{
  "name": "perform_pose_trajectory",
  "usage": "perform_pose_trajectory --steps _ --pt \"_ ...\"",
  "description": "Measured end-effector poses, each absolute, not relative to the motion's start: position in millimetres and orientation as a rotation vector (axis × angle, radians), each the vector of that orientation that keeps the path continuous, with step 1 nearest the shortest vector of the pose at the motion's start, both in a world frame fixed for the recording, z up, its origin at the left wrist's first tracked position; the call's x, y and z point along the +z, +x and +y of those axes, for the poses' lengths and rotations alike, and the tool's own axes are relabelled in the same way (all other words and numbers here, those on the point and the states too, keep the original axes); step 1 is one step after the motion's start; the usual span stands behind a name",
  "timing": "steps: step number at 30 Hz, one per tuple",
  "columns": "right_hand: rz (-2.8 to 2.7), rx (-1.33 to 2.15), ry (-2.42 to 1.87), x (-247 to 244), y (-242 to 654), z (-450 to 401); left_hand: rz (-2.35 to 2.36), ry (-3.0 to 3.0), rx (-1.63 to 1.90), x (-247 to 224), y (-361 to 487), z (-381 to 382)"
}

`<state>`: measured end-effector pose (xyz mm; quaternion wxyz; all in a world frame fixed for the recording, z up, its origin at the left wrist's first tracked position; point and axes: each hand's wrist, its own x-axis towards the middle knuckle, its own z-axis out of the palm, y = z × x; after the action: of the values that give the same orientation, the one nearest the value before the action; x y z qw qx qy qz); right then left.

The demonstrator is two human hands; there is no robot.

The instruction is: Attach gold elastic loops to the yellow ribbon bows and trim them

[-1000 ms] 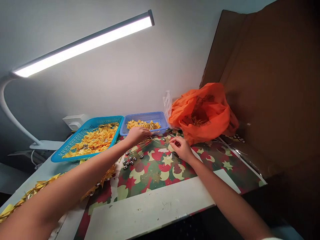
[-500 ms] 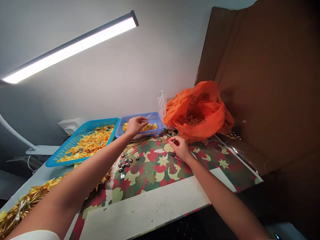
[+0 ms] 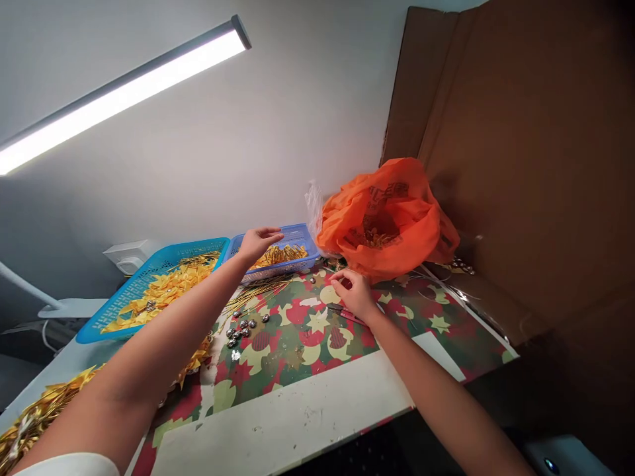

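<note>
My left hand hovers over the blue-purple basket, fingers stretched out and nothing visible in them. Gold-yellow pieces with gold cords lie in that basket. At the middle of the patterned table cover, my right hand is closed, its thumb and forefinger curled together in a ring. Whatever lies between those fingertips is too small to make out. A thin cutting tool shows partly beneath this hand. Several small silver bells are clustered left of it.
A turquoise basket of yellow ribbon pieces stands at the left. An orange bag sits at the back, beside a cardboard sheet. Gold tassels pile at the near left. A lamp hangs overhead.
My left hand has shifted slightly left and its fingers have straightened; a whitish strand seen at its fingertips is gone. The right hand keeps its pose. The whole view has shifted a little.
</note>
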<state>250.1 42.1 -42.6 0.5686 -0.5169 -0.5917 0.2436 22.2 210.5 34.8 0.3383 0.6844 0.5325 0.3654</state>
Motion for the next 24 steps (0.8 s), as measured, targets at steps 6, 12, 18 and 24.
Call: perform_pose_trajectory --steps 6,12,18,24 --pt "-1.346 0.533 -1.231 -37 257 40 1.421 1.751 1.175 47 0 201" --pt "-1.323 0.431 -1.233 -33 261 40 1.401 1.762 1.299 58 -18 155" --pt "-1.286 0.182 -1.277 -22 270 31 1.331 1.795 1.157 59 -17 54" --pt "-1.208 -0.091 -1.485 22 338 55 1.140 1.928 0.958 16 -20 -30"
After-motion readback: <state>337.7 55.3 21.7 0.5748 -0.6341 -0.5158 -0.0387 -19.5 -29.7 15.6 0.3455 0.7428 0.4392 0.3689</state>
